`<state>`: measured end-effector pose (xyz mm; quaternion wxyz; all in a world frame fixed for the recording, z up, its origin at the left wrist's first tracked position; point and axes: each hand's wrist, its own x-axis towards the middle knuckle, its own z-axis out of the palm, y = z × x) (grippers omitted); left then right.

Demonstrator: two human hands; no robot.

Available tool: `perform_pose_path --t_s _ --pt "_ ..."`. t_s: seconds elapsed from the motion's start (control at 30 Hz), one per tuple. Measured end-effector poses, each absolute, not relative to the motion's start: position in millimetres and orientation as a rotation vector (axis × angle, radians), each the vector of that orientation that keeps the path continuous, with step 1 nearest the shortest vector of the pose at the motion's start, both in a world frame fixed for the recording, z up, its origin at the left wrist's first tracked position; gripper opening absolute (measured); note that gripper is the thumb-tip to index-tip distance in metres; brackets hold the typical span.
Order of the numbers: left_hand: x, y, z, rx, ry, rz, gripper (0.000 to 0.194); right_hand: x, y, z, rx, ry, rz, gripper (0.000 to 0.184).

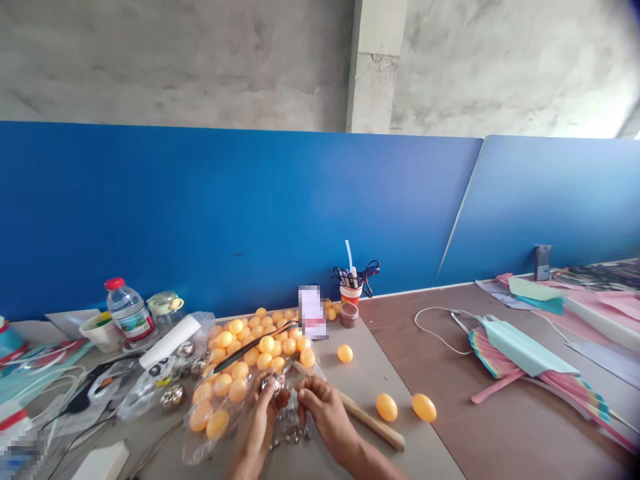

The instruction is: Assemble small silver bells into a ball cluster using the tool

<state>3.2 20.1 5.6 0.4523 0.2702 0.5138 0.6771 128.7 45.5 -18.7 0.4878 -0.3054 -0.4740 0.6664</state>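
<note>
My left hand is closed around a shiny silver ball, held up in the fingers above the grey table. Close beside it on the right, my right hand has thumb and index finger pinched together; anything between them is too small to make out. Below and between the hands, several small dark metal pieces lie near clear plastic. A wooden handle runs beneath my right hand, its far end partly hidden. Beyond both hands spreads a pile of orange balls, partly in a clear plastic bag.
More silver balls lie left of the pile. At far left stand a water bottle, a glass jug and tangled cables. Loose orange balls rest at right. A cup of tools stands before the blue partition. Folded paper lies farther right.
</note>
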Motion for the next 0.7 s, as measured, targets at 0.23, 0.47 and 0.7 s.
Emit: perform_pose_path --t_s 0.23,0.47,0.7 --pt "4.5 23.9 -0.9 0.639 1.173 1.652 0.047 128.2 42.3 -13.3 -0.716 -1.12 1.697 0.026" --pt "7.6 19.4 8.2 0.604 1.1 1.606 0.052 128.5 50.2 -25.2 -0.74 -1.007 1.716 0.038" --pt "3.5 22.1 -3.1 0.637 1.052 1.586 0.047 131.7 49.1 -16.8 -0.682 -0.887 1.815 0.026"
